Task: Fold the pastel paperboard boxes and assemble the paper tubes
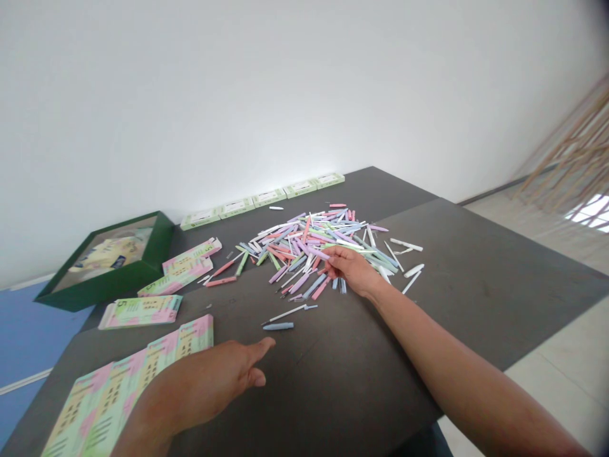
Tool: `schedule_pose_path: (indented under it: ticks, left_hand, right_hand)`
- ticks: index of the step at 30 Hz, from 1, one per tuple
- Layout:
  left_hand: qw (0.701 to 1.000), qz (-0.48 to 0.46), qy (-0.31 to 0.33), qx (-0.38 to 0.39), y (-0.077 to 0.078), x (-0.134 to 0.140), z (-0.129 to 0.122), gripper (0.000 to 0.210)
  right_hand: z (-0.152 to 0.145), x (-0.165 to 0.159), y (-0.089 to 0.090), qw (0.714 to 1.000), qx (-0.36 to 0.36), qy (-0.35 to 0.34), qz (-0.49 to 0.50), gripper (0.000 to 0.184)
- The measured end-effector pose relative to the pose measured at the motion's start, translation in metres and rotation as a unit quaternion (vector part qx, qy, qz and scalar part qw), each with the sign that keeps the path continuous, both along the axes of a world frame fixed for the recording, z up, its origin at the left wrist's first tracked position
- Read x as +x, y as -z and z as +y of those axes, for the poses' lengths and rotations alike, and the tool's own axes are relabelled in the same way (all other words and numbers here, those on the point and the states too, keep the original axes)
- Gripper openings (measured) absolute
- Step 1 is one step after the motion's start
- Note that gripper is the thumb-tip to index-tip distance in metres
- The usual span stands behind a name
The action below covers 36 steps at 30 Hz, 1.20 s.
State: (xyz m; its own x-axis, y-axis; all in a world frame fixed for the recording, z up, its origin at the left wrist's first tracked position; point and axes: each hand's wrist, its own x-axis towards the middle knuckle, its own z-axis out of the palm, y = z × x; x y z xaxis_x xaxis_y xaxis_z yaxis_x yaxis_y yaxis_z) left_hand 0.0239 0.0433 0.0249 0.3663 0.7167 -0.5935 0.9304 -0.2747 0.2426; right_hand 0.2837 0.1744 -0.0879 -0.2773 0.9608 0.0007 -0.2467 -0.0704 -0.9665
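My right hand (353,270) is at the near edge of a spread pile of pen parts (304,236), its fingers pinched on a lilac pen barrel (318,254). Pink, green, blue, lilac and white barrels lie jumbled there with thin white refills. My left hand (223,376) is over the table at the front left, index finger stretched out and thumb apart, with nothing in it. Just beyond its fingertips lie a blue pen barrel (278,326), a thin white refill (284,315) and a small blue piece (311,307).
Overlapping pink-and-green cartons (117,393) lie at the front left, partly behind my left forearm. More cartons (143,311) lie beyond them. A green box (107,279) holding plastic bags stands at the left. Several pale green boxes (238,207) line the wall side of the dark table (476,273).
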Motion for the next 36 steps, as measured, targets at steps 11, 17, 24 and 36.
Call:
schedule_pose_path:
  ticks: [11, 17, 24, 36]
  left_hand:
    - [1.000, 0.019, 0.009, 0.008, 0.005, 0.000, 0.002, 0.050]
    - [1.000, 0.022, 0.014, 0.000, 0.004, 0.005, 0.001, 0.050]
    - [0.999, 0.026, 0.023, 0.009, 0.002, 0.009, -0.002, 0.047]
    - [1.000, 0.014, 0.026, 0.004, 0.000, 0.008, -0.003, 0.047]
  right_hand:
    - [0.006, 0.016, -0.001, 0.944, 0.136, 0.089, -0.289, 0.018]
    - [0.003, 0.008, 0.004, 0.826, 0.285, 0.032, -0.486, 0.018]
    - [0.004, -0.007, -0.001, 0.745, 0.306, 0.017, -0.592, 0.021]
    - [-0.047, -0.022, -0.018, 0.697, 0.316, -0.109, -0.634, 0.017]
